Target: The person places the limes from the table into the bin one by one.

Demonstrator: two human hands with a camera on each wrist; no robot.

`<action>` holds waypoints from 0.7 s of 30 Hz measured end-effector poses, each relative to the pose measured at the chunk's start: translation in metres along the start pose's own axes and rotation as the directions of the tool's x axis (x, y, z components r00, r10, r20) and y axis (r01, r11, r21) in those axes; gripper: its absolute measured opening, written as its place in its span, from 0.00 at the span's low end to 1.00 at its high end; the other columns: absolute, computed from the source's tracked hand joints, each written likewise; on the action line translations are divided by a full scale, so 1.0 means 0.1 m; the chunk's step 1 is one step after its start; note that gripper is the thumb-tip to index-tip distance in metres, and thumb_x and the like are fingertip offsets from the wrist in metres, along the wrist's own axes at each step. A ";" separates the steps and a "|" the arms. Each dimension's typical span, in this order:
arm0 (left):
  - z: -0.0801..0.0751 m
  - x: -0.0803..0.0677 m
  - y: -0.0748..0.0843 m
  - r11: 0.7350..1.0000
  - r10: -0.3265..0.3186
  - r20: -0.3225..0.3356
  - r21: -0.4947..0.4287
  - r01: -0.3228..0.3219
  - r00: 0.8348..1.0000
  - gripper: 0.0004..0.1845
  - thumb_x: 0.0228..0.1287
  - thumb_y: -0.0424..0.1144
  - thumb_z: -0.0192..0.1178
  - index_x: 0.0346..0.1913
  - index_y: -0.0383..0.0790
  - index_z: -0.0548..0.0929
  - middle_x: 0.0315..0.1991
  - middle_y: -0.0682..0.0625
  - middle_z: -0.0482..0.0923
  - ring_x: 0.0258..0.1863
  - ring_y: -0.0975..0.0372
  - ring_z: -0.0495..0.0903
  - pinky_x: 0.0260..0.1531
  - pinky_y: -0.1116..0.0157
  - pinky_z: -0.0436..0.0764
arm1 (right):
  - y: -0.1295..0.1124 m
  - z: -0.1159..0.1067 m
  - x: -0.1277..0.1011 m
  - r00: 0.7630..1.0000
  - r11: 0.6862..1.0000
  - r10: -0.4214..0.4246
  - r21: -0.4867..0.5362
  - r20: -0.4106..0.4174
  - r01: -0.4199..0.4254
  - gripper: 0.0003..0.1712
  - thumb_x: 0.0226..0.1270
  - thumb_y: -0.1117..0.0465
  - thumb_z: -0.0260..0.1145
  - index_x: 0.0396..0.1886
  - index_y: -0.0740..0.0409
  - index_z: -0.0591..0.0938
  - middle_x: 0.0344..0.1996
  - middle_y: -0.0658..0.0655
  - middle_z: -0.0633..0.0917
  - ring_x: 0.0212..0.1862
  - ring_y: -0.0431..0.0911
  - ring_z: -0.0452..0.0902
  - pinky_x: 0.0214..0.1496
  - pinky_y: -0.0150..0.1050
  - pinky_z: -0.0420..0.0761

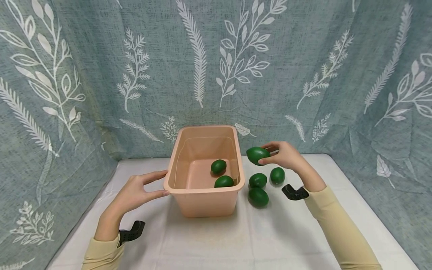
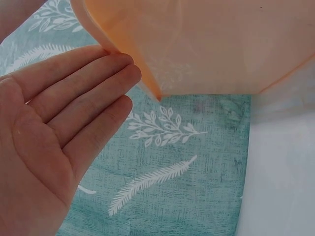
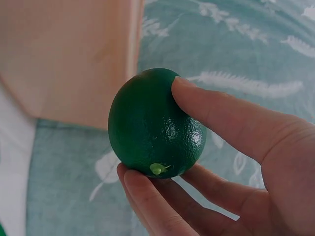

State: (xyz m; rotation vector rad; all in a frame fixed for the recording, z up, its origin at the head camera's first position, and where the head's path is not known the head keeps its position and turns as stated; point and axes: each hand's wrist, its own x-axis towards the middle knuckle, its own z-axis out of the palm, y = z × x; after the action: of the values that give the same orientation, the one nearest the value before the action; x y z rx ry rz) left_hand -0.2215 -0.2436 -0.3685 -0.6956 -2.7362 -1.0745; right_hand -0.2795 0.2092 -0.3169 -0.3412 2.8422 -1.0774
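A peach plastic tub (image 1: 204, 202) stands on the white table, with two green limes (image 1: 218, 166) (image 1: 224, 182) inside it. My left hand (image 1: 141, 189) lies flat against the tub's left wall (image 2: 197, 44), its straight fingers (image 2: 88, 93) touching the corner. My right hand (image 1: 285, 154) pinches another green lime (image 1: 257, 155) (image 3: 153, 124) between thumb and fingers (image 3: 221, 113), in the air just right of the tub's far right rim. Three more limes (image 1: 258, 180) (image 1: 277, 175) (image 1: 258, 197) rest on the table below that hand.
A teal curtain with white leaf prints (image 1: 216, 67) hangs close behind and on both sides of the white table (image 1: 209, 243). Bare tabletop lies in front of the tub.
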 end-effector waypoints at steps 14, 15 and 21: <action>-0.01 -0.01 -0.02 1.000 0.004 0.001 -0.006 -0.004 1.000 0.33 0.55 0.54 0.67 0.64 0.49 0.75 0.60 0.51 0.76 0.61 0.50 0.73 0.56 0.45 0.75 | -0.62 0.06 0.23 0.998 0.998 -0.053 -0.029 0.044 0.054 0.35 0.52 0.44 0.74 0.60 0.49 0.77 0.56 0.59 0.79 0.56 0.54 0.76 0.50 0.48 0.81; -0.01 -0.01 -0.02 1.000 0.004 0.001 -0.007 -0.004 1.000 0.33 0.55 0.54 0.68 0.64 0.49 0.75 0.60 0.51 0.76 0.61 0.50 0.73 0.56 0.45 0.75 | -0.65 0.08 0.25 0.997 0.998 -0.056 -0.034 0.050 0.057 0.35 0.52 0.44 0.73 0.60 0.49 0.77 0.56 0.59 0.79 0.56 0.54 0.75 0.50 0.48 0.81; 0.00 -0.01 -0.02 1.000 0.012 -0.002 -0.011 -0.012 1.000 0.33 0.55 0.53 0.68 0.63 0.48 0.75 0.60 0.51 0.76 0.61 0.50 0.73 0.56 0.46 0.75 | -0.82 0.21 0.37 0.994 0.997 -0.068 -0.017 0.080 0.070 0.33 0.53 0.47 0.73 0.58 0.50 0.78 0.55 0.57 0.80 0.56 0.52 0.76 0.51 0.47 0.81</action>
State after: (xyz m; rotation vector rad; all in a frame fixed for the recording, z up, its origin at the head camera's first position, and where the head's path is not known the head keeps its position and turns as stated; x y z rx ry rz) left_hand -0.2220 -0.2454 -0.3702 -0.7118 -2.7230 -1.0882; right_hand -0.2981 0.1274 -0.2779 -0.4757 2.7918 -1.0240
